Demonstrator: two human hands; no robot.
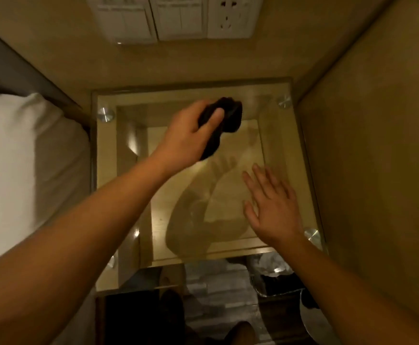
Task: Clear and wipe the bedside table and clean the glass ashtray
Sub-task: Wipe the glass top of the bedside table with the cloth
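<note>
The bedside table (290, 155) has a square glass top held by round metal studs at its corners. Nothing stands on the glass. My left hand (191, 130) grips a dark crumpled cloth (228, 115) and presses it on the glass near the far edge, towards the middle. My right hand (270, 205) lies flat on the glass with fingers spread, near the front right corner. Reflections of both arms show in the glass. No ashtray is in view.
A bed with a white pillow (16, 158) borders the table on the left. Beige walls close in behind and on the right. White switches and a socket (225, 18) sit on the back wall. Crumpled paper and dark items (275, 275) lie below the table's front edge.
</note>
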